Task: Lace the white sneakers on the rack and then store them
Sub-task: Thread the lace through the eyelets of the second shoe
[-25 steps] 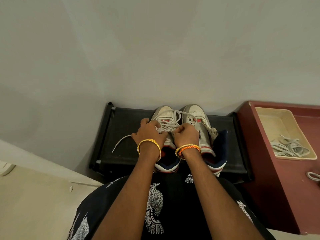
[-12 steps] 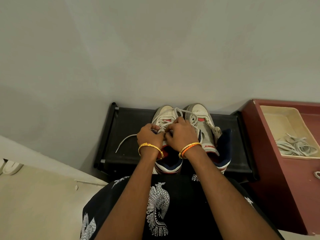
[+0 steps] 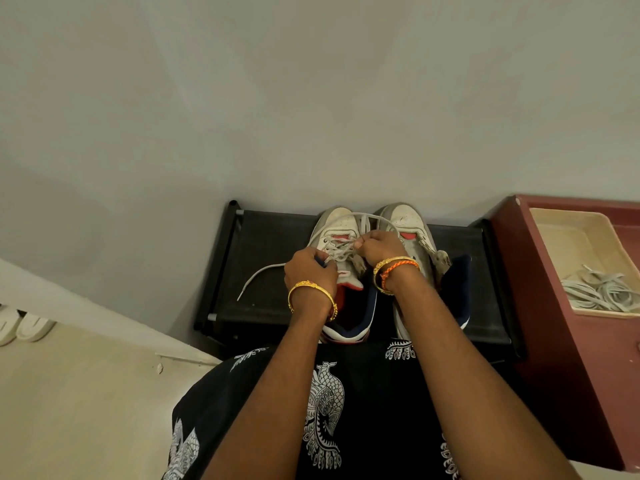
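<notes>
1. Left sneaker [image 3: 337,237]: stood on the black rack [image 3: 270,244] near its back edge, touching the right sneaker [image 3: 412,233]; long axis ran from the front edge to the back edge, toe at the wall, heel opening toward the person
2. Lace [image 3: 263,273]: one free end trailed over the rack's left half; the other strand arched from the eyelets over both toes to the right hand
3. Left hand [image 3: 310,271]: fingers curled at the left side of the sneaker's eyelets, apparently pinching lace there; exact grasp partly hidden
4. Right hand [image 3: 382,245]: fingers clenched on the lace strand, pinching it above the tongue
5. Change: half a second before, both hands met over the eyelets; they had since drawn apart, the right hand pulling its strand out into a wider loop. Judged: a crossing was just threaded and slack was being taken up; lacing of this shoe unfinished, right sneaker and storing still ahead
6. Cream tray [image 3: 568,233]: on the red cabinet [image 3: 554,341] beside the rack, holding spare laces [image 3: 602,292]
</notes>
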The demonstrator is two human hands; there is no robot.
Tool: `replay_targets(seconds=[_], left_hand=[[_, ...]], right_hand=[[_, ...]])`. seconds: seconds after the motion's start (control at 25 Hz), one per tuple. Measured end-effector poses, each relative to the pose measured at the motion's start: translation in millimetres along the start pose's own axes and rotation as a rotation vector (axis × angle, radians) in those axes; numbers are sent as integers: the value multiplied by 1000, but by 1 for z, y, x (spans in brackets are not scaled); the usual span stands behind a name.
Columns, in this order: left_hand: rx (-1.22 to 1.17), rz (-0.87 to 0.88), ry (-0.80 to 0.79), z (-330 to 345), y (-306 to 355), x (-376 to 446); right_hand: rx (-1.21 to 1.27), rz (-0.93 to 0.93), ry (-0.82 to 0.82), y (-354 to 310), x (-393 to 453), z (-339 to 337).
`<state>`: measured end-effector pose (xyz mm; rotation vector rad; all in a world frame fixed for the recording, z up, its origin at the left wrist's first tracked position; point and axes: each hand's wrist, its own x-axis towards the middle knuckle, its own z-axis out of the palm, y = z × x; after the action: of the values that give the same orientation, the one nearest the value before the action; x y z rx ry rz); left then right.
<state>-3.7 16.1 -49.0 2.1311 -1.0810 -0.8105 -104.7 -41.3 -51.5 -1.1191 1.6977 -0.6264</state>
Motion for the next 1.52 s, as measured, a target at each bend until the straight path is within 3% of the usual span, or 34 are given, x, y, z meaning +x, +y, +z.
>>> replay_targets(seconds=[0.16, 0.28, 0.36, 0.48, 0.6, 0.8, 0.84, 0.88, 1.0, 1.08, 1.2, 1.28, 1.36, 1.52], left_hand=[[21, -13, -8, -2, 1, 0], [32, -13, -26, -2, 3, -2], [45, -5, -18, -1, 3, -2], [79, 8, -5, 0, 4, -4], [89, 9, 5, 0, 4, -5], [72, -17, 52, 2, 5, -8], [64, -21, 52, 3, 5, -8], [58, -26, 52, 3, 5, -8], [26, -44, 65, 2, 4, -4], [38, -41, 58, 3, 4, -2], [61, -32, 52, 3, 3, -2], [73, -34, 54, 2, 4, -3], [95, -30, 39, 3, 6, -4], [122, -8, 23, 5, 9, -5]], right_hand=[[14, -4, -149, -6, 2, -6], [-441, -180, -205, -7, -5, -5], [-773, -273, -136, -6, -10, 3], [-914, -343, 34, -7, -15, 10], [-694, -310, -42, -9, -15, -3], [288, 60, -193, -15, -21, -28], [355, 112, -198, -16, -19, -28], [274, 102, -184, -18, -19, -26], [-510, -141, -151, -14, -23, -12], [-787, -265, -144, -16, -31, -7], [-808, -389, -185, -23, -38, -21], [-619, -339, -271, -22, -39, -38], [-464, -290, -254, -17, -39, -49], [-789, -440, -157, -15, -41, -28]])
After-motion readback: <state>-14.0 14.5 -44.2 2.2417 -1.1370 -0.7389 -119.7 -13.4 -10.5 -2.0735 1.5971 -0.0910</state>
